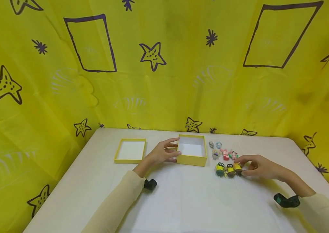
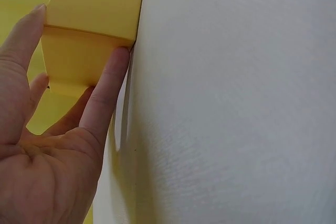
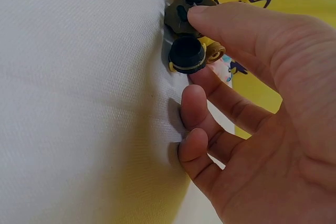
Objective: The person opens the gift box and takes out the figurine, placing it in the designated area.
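A yellow box (image 1: 191, 160) with a white inside stands uncovered at mid-table. My left hand (image 1: 164, 152) rests against its left side with fingers extended; in the left wrist view the fingertips touch the yellow side wall (image 2: 79, 56). Several yellow minion figures lie in a row right of the box, among them a green-bottomed one (image 1: 220, 170) and a brown-bottomed one (image 1: 230, 170). At the row's right end, my right hand (image 1: 258, 166) pinches a minion figure (image 1: 237, 168) between thumb and index finger. In the right wrist view the thumb covers part of a brown base (image 3: 178, 19).
The shallow yellow lid (image 1: 130, 160) lies inside up at the left of the white table (image 1: 164, 200). Behind the minions are a red-and-pink figure (image 1: 225, 155), a grey one (image 1: 215, 154) and two small ones, including a blue one (image 1: 219, 145). A yellow patterned cloth (image 1: 164, 90) hangs behind.
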A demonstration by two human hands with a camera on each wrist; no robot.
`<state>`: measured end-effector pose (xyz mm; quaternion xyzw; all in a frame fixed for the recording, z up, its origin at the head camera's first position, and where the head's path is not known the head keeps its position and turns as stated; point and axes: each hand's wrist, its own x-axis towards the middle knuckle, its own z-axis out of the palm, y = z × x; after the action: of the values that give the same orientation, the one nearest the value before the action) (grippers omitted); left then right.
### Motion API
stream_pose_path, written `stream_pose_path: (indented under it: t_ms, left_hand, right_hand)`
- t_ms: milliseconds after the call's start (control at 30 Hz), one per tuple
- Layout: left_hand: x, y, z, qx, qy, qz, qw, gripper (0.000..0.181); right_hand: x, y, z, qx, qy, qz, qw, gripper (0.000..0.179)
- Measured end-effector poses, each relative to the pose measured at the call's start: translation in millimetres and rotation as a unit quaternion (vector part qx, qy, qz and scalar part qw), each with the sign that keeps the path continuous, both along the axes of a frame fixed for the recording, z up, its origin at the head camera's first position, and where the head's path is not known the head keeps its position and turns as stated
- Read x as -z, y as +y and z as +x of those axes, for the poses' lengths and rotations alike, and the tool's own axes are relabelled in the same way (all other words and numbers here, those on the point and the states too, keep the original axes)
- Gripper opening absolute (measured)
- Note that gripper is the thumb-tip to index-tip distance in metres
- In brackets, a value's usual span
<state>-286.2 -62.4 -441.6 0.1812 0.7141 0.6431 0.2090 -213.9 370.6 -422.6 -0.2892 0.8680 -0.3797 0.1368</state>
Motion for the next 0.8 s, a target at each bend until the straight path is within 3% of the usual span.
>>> stream_pose_path:
  t_ms: [600,800]
  left_hand:
    - [-4.4,-1.6,2.7,0.014,0.006,-0.003,0.9999,0.075]
    - [-8.6,-5.8,4.4,0.010,-0.002,0.016,0.9998,0.071]
  right_hand:
    - [-2.3,-1.1,1.1,0.014,-0.019,0.009,0.9997,0.042]
    - [-4.7,0.3,-0.2,0.002,-0.018,0.011,0.9998,0.044]
